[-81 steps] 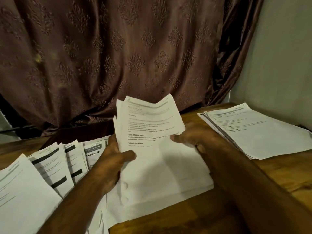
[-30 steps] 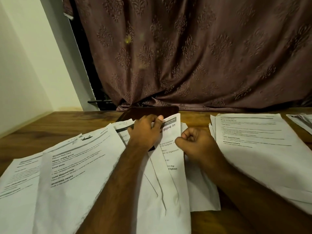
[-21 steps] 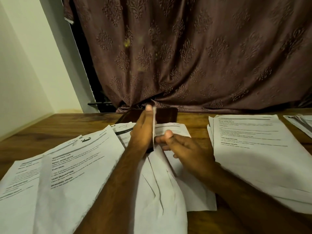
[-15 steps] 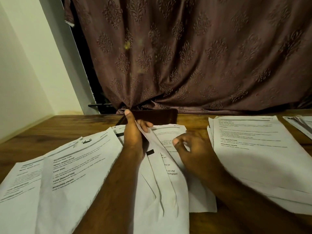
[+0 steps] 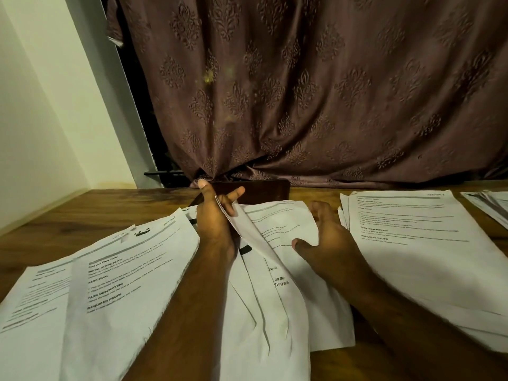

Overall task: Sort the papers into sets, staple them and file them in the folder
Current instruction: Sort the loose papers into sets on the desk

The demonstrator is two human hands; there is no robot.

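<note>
Printed white papers lie spread over a wooden table [image 5: 82, 213]. My left hand [image 5: 214, 218] holds the lifted top edge of a sheet [image 5: 247, 232] from the middle pile, the paper slipped between its fingers. My right hand [image 5: 327, 243] rests with spread fingers on the page below [image 5: 277, 224], holding it flat. A dark brown folder [image 5: 264, 192] lies at the back of the table, just beyond my left fingertips. A large sheet headed with task text [image 5: 121, 281] overlaps more pages at the left. Another stack [image 5: 412, 237] sits to the right.
A patterned brown curtain [image 5: 302, 92] hangs behind the table and bunches on its back edge. A pale wall [image 5: 41, 105] closes the left side. One more paper pile [image 5: 492, 207] shows at the far right edge.
I laid down the pages I held and turned left to the middle pile. My left hand lifted a sheet's top edge; my right hand opened from a fist and spread onto the page underneath.
</note>
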